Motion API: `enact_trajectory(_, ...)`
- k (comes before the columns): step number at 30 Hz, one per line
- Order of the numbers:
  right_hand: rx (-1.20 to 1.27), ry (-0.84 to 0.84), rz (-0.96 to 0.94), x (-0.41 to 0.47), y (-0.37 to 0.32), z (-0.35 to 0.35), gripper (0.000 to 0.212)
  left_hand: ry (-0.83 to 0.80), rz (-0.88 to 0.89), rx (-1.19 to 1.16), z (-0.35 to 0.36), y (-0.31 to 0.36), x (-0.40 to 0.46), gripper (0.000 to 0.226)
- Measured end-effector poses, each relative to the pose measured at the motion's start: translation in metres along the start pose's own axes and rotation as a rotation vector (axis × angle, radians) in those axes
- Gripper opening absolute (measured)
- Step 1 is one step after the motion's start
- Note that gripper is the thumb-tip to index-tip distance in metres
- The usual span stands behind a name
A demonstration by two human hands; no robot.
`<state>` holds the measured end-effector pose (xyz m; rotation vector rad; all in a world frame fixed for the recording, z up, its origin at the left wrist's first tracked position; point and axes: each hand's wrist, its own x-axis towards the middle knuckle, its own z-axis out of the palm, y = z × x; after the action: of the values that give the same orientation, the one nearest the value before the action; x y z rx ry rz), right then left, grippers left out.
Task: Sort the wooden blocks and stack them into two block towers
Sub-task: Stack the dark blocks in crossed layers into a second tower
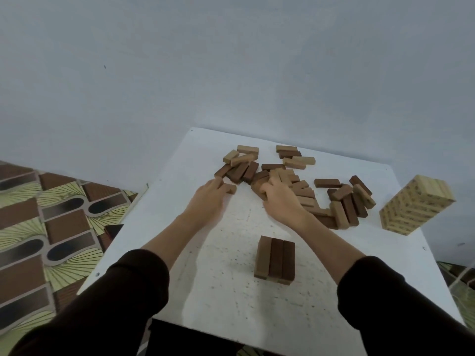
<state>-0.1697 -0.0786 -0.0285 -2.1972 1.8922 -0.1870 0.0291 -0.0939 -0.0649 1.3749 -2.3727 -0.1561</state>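
Reaching into the loose blocks (pixel 295 186) near the desk's (pixel 205 291) far edge, the left hand (pixel 208 199) pinches one brown block (pixel 230 188) and the right hand (pixel 279 199) grasps others, probably for the low brown tower (pixel 275 256).

**Count on the table**

I see two hands, the left hand (pixel 209 195) and the right hand (pixel 279 199), one white table (pixel 231 291), one tall pale tower (pixel 416 205), and one low stack (pixel 275 256) topped by three brown blocks. The loose blocks (pixel 341 201) overlap too much to count.
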Motion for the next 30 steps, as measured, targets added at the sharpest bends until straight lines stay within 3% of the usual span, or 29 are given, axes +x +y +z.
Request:
enact_trajectory(4, 0.106, -0.032, -0.098, 0.001, -0.009, 0.002, 0.027, 0.12, -0.05, 0.0, 0.011, -0.01, -0.002, 0.02)
enact_trajectory(6, 0.162, -0.08, -0.157, 0.001, -0.018, 0.004, 0.027, 0.138, -0.146, -0.203, 0.016, -0.004, -0.006, 0.029)
enact_trajectory(10, 0.241, -0.161, -0.276, 0.007, -0.033, 0.005, 0.023, 0.168, -0.258, -0.481, 0.02, 0.015, -0.018, 0.009)
enact_trajectory(12, 0.297, -0.048, -0.22, 0.017, -0.034, -0.001, 0.027, 0.2, -0.201, -0.415, 0.021, 0.016, -0.023, 0.021)
enact_trajectory(15, 0.282, 0.135, -0.071, 0.039, -0.026, -0.011, 0.028, 0.099, -0.087, -0.267, 0.024, 0.013, -0.019, 0.045)
enact_trajectory(21, 0.075, -0.128, -0.02, 0.073, -0.017, -0.012, 0.061, 0.125, -0.092, -0.299, 0.025, 0.012, -0.018, 0.039)
enact_trajectory(25, 0.103, -0.042, -0.007, 0.072, -0.019, -0.007, 0.054, 0.162, -0.102, -0.311, 0.024, 0.011, -0.018, 0.034)
enact_trajectory(30, 0.142, 0.0, -0.14, 0.05, -0.023, -0.01, 0.052, 0.171, -0.127, -0.371, 0.026, 0.01, -0.019, 0.032)
